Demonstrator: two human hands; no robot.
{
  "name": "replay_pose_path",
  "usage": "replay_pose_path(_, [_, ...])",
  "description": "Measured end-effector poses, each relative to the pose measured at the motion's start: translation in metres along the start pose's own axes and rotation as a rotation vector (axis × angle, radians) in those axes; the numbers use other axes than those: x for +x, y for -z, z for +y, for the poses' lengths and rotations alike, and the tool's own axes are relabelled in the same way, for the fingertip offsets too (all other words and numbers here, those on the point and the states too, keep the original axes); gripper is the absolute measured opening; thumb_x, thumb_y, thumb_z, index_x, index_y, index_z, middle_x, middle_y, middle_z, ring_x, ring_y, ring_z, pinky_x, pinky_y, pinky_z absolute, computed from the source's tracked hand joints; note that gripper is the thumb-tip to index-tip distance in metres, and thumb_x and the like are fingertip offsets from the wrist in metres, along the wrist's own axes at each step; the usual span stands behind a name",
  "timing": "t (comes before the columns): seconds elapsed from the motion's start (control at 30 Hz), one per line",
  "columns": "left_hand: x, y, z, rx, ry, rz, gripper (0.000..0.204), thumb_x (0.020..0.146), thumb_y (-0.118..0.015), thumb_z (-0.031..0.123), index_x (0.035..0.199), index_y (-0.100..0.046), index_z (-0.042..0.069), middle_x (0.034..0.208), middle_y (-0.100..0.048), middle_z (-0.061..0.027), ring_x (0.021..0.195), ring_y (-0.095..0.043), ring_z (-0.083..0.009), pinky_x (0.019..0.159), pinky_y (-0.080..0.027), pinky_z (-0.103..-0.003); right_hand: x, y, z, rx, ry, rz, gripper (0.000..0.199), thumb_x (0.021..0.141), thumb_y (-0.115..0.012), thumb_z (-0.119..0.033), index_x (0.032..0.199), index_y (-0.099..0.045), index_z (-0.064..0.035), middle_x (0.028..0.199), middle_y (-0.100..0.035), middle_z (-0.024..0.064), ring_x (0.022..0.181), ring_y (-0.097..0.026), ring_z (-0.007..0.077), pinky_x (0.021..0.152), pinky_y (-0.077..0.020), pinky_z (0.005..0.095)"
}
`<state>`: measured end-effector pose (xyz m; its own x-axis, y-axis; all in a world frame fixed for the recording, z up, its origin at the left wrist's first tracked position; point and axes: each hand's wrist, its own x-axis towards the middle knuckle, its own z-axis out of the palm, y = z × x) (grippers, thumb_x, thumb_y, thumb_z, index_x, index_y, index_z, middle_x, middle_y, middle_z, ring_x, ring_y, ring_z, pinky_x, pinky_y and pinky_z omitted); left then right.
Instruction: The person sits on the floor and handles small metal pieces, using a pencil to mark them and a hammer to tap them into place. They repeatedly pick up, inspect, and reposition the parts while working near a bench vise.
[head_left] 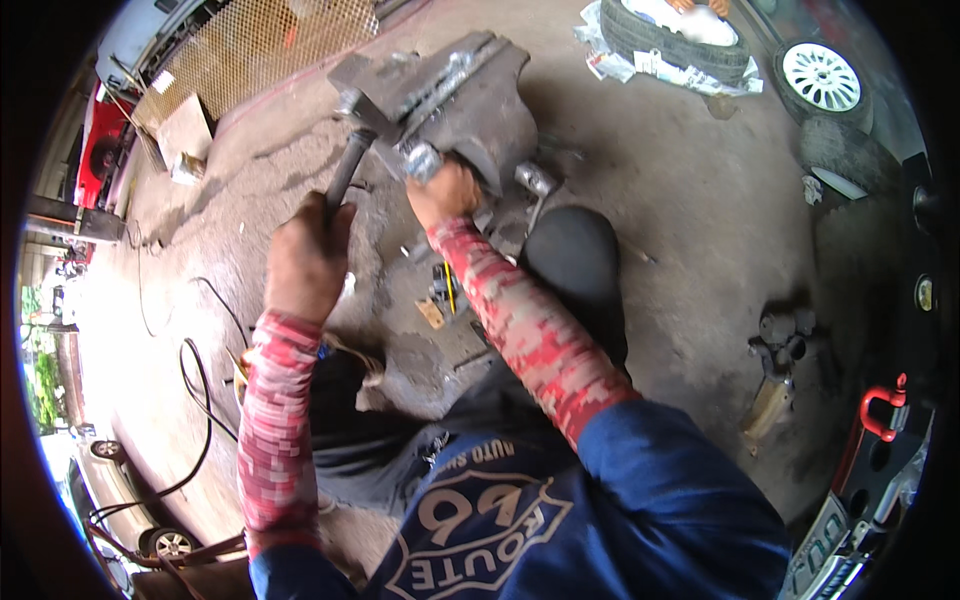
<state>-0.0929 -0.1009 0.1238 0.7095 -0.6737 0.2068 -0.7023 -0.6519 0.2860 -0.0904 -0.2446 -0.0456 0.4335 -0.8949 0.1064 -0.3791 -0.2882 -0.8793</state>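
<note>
Two hands work at a heavy steel vise on a concrete floor.

Nearest, both forearms in red patterned sleeves rise from the lower edge. The left hand [305, 262] is closed in a full fist around the dark round handle of a hammer [347, 170]; its long axis runs up and slightly right, the head ending at the vise. The right hand [445, 195] is curled over a small shiny metal piece [423, 160] at the near edge of the vise [455, 95], a rough grey block, tilted. Open, dusty concrete floor [680, 200] lies to the right; tyres [680, 35] are far.
</note>
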Motion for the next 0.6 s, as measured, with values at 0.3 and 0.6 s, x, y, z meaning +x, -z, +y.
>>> replay_pose_path(0.3, [-0.019,0.038,0.022,-0.835,-0.001,0.304,0.029,0.105,-0.048,0.028,0.116,-0.059,0.003,0.066,-0.044,0.0059,0.047,-0.036,-0.0023,0.04,-0.029,-0.019,0.004,-0.006,0.007,-0.003,0.044,0.056,0.026,0.072,-0.073,-0.03,0.081,-0.069,-0.0058,0.081,-0.068,0.0214,0.079,-0.066,0.0425,0.07,-0.0525,0.0511])
replay_pose_path(0.6, [-0.019,-0.011,-0.009,-0.506,0.114,0.052,0.03,0.101,-0.058,0.033,0.106,-0.06,0.004,0.063,-0.041,0.0071,0.051,-0.036,-0.0031,0.046,-0.028,-0.021,0.0,0.0,0.005,0.03,-0.005,0.047,0.021,0.073,-0.072,-0.024,0.088,-0.07,-0.0092,0.085,-0.069,0.0192,0.083,-0.067,0.0407,0.074,-0.0528,0.0498])
